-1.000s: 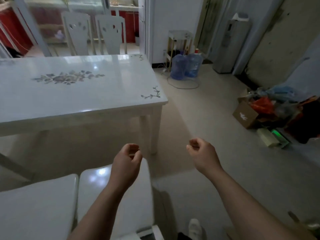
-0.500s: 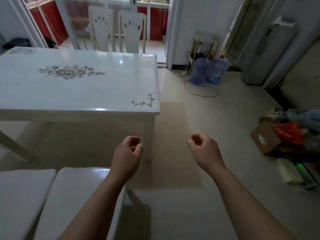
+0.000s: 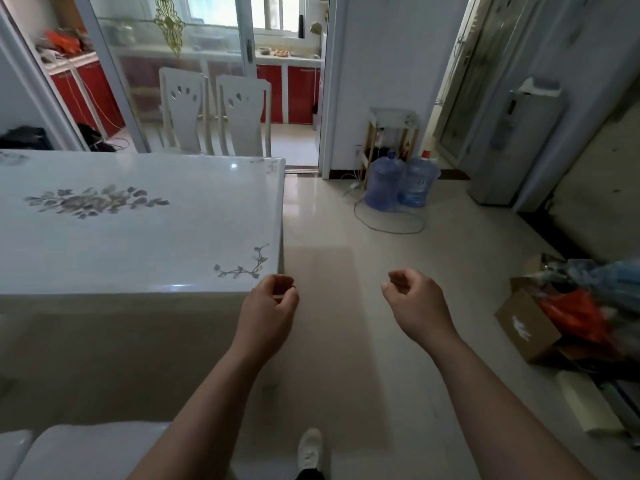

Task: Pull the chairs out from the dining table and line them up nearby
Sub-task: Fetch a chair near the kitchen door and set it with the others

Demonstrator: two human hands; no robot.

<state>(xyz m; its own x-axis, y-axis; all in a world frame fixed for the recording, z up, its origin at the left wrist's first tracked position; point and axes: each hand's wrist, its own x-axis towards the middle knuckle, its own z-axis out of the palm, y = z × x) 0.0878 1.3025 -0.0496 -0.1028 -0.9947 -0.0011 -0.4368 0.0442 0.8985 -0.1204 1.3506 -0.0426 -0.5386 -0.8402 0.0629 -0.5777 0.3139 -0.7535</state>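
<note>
Both hands hang in the air off the right end of the dining table [image 3: 194, 233] and hold nothing. The left hand [image 3: 268, 315] hovers just at the table's near right corner, fingers loosely curled toward the thumb with a gap between them. The right hand [image 3: 417, 306] is further out from that end, over bare floor, its fingers likewise loosely curled and closed on nothing.

2 chairs stand close against the table's far long edge, side by side: the far left chair [image 3: 183, 116] and the far right chair [image 3: 243, 116]. Their backs are upright, and only the backs show above the tabletop. On the table's near side 2 white seats show: the near seat [image 3: 90, 448] and, left of it, a sliver of the second seat [image 3: 12, 450]. Both sit well apart from the table's edge, so they look already pulled out.

As I judge it, the coming move turns on this: the 2 far chairs lie ahead and to the left of the fingers, across the table's whole width, out of reach from here. The way to them runs round the table's right end, and the far right chair comes first on it. The left hand is the nearer one. The chair backs run parallel to the table's long edge, so a grip on the top rail would come from beyond that far edge.
</note>
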